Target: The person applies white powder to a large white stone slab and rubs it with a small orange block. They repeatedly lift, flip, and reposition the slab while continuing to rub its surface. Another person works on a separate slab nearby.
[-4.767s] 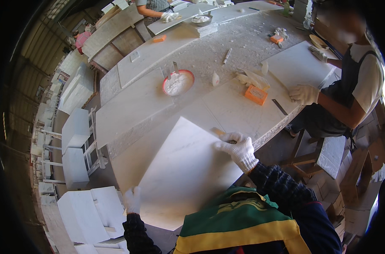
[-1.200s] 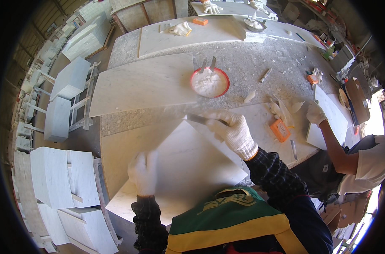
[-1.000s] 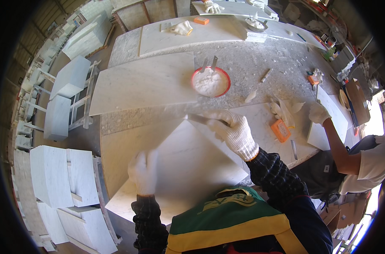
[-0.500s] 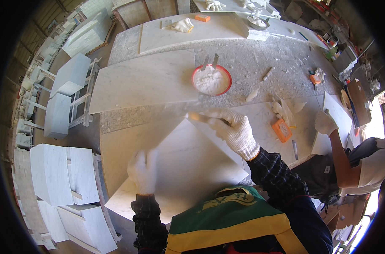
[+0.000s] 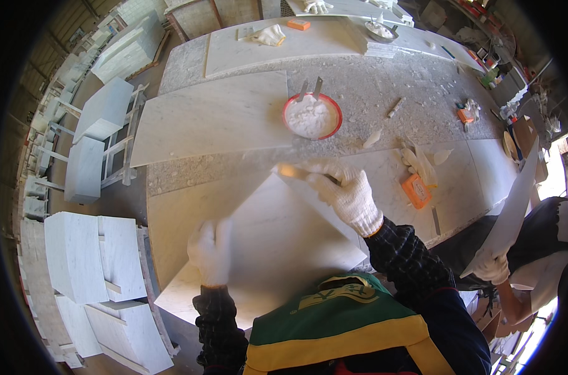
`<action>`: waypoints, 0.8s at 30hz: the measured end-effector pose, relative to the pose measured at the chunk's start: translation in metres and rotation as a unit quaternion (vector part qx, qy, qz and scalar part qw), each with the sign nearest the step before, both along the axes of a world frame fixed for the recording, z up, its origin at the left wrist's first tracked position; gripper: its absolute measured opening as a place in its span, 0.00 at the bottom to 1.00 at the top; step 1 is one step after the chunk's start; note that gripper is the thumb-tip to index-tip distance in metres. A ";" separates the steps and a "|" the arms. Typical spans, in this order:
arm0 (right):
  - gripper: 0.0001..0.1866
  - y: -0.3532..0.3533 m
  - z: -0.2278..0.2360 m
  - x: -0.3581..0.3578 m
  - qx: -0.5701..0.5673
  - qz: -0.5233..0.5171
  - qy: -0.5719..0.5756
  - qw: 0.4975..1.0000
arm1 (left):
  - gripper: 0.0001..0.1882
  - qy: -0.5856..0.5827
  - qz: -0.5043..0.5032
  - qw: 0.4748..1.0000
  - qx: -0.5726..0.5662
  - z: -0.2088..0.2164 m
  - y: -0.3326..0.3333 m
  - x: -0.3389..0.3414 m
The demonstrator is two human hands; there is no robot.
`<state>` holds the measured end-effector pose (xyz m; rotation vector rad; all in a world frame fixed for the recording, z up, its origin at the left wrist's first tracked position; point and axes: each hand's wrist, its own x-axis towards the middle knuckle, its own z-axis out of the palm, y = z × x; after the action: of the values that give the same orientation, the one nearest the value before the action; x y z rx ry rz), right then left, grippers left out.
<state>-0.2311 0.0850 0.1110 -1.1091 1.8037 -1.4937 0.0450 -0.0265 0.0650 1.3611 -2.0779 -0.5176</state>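
Head view, and here's the white slab (image 5: 287, 228), dead centre, a corner pointing up to 12 o'clock! The left hand (image 5: 211, 251), gloved and blurred, grips its edge at 9 o'clock. Over at 2 o'clock the right hand (image 5: 348, 190), gloved too, has fingers closed around a flat tool (image 5: 290, 170), its tip right by that top corner. Beyond, on the dusty worktop (image 5: 368, 75), just past 12 o'clock: a red-rimmed bowl (image 5: 339, 127) of white stuff, two flat blades (image 5: 318, 87) standing in it! A broad pale slab (image 5: 215, 119) lies at 11, an orange box (image 5: 416, 190) at 2. And at 3 o'clock, a co-worker's gloved hand (image 5: 491, 267) clasps a tilted panel (image 5: 509, 209)!
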 end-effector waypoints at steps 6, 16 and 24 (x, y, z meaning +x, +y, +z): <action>0.12 0.001 0.001 0.001 0.030 -0.008 -0.018 0.999 | 0.19 -0.006 -0.001 1.000 0.013 0.003 0.000 0.000; 0.13 -0.002 -0.014 -0.011 0.017 -0.019 -0.081 0.996 | 0.20 0.002 -0.002 1.000 0.014 0.005 0.001 -0.003; 0.13 -0.029 -0.072 -0.076 0.023 -0.139 -0.153 0.978 | 0.24 -0.008 0.003 1.000 -0.029 -0.004 -0.002 -0.002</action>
<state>-0.3073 0.0556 0.0390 -0.5803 1.8157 -1.6664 0.0427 -0.0284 0.0612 1.3417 -2.0859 -0.4409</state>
